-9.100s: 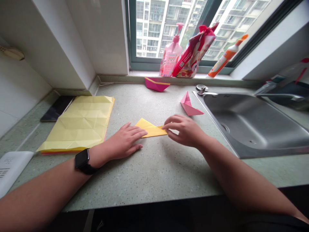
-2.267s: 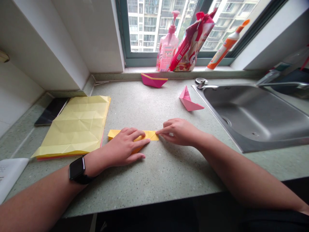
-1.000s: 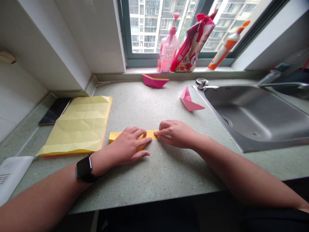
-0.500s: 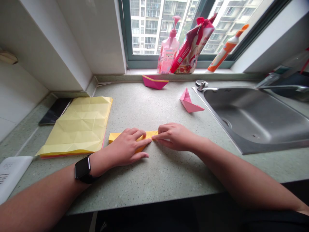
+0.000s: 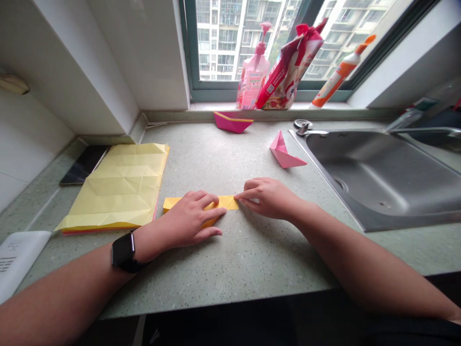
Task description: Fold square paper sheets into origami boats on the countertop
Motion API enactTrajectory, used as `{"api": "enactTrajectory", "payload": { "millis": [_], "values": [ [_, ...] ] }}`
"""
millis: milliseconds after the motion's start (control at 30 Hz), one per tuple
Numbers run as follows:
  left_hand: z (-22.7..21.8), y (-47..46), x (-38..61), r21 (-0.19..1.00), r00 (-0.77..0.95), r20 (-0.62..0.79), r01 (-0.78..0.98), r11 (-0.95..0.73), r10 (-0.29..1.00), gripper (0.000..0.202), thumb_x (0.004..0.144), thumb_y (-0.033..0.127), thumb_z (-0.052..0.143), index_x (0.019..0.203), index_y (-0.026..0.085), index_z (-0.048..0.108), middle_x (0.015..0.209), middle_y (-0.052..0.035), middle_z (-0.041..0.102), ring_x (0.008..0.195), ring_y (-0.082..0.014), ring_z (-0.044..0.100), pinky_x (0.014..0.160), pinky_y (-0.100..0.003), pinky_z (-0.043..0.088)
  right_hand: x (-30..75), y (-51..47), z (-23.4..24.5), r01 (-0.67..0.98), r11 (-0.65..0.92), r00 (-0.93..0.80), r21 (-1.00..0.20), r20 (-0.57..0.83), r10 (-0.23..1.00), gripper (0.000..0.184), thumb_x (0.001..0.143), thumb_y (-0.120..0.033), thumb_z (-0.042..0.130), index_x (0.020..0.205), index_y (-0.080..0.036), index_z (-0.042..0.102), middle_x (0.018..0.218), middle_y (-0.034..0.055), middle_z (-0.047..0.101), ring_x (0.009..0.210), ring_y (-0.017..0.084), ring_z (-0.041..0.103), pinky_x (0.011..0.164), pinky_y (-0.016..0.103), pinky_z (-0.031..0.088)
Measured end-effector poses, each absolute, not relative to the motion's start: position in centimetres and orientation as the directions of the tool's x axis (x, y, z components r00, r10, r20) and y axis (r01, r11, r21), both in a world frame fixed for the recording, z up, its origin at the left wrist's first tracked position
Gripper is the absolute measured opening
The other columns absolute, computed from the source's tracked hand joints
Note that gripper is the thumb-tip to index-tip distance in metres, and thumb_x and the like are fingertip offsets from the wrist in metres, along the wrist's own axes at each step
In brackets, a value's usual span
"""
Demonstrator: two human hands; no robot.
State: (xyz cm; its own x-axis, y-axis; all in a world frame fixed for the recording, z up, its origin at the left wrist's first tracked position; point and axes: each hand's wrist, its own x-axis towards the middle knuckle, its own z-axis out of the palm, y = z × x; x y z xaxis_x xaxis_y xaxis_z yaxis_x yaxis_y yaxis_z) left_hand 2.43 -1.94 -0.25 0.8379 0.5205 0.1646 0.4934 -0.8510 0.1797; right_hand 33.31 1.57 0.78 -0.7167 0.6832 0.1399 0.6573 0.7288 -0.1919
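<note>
A narrow folded strip of yellow paper (image 5: 227, 202) lies flat on the speckled green countertop (image 5: 230, 278), its left end showing past my left hand. My left hand (image 5: 189, 218) presses down on the strip's left part and hides its middle. My right hand (image 5: 268, 198) sits at the strip's right end, with the index fingertip on the paper. A large creased yellow sheet (image 5: 115, 187) lies to the left of both hands, with a red edge showing beneath it. A black smartwatch (image 5: 123, 250) is on my left wrist.
A pink paper boat (image 5: 232, 122) and a pink folded paper piece (image 5: 284, 154) stand beyond my hands. A steel sink (image 5: 378, 180) lies right, a dark phone (image 5: 84, 164) left. A pump bottle (image 5: 251, 81), a red bag (image 5: 290, 69) and an orange tube (image 5: 340, 72) stand on the sill.
The yellow paper has gone from a triangular shape to a narrow strip. Over the last second my right hand has shifted slightly along its right end, while my left hand stays on it.
</note>
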Motion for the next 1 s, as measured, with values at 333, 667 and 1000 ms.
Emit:
{"api": "enactTrajectory", "payload": {
  "millis": [333,667,1000],
  "values": [
    [-0.1,-2.1,2.5,0.166,0.838,0.139,0.505,-0.847,0.528,0.05,0.111,0.061,0.064,0.146,0.025,0.07,0.139,-0.0136,0.069,0.12,-0.0332,0.063,0.107,-0.05,0.052,33.2,1.4,0.7,0.658,0.737,-0.693,-0.155,0.261,0.672,0.025,0.108,-0.027,0.063,0.108,-0.027,0.088,0.097,0.0062,0.08,0.086,0.021,0.069,0.078,0.035,0.049],
    [-0.5,-1.7,2.1,0.263,0.806,0.299,0.445,-0.856,0.511,0.047,0.117,0.05,0.055,0.148,0.015,0.061,0.143,-0.0178,0.072,0.13,-0.0337,0.067,0.112,-0.049,0.052,32.0,0.8,0.0,0.482,0.861,-0.82,-0.163,0.261,0.509,0.026,0.109,-0.024,0.067,0.128,-0.029,0.083,0.119,0.008,0.082,0.105,0.025,0.073,0.095,0.044,0.058],
    [0.8,0.5,-1.4,0.276,0.743,0.293,0.537,-0.797,0.602,0.056,0.099,0.063,0.08,0.135,0.022,0.07,0.134,-0.0142,0.075,0.125,-0.0353,0.068,0.11,-0.05,0.048,34.8,3.7,-0.6,0.642,0.758,-0.711,-0.114,0.283,0.644,0.018,0.109,-0.029,0.065,0.106,-0.027,0.083,0.118,0.0046,0.086,0.107,0.028,0.079,0.095,0.046,0.057]
  ]
}}
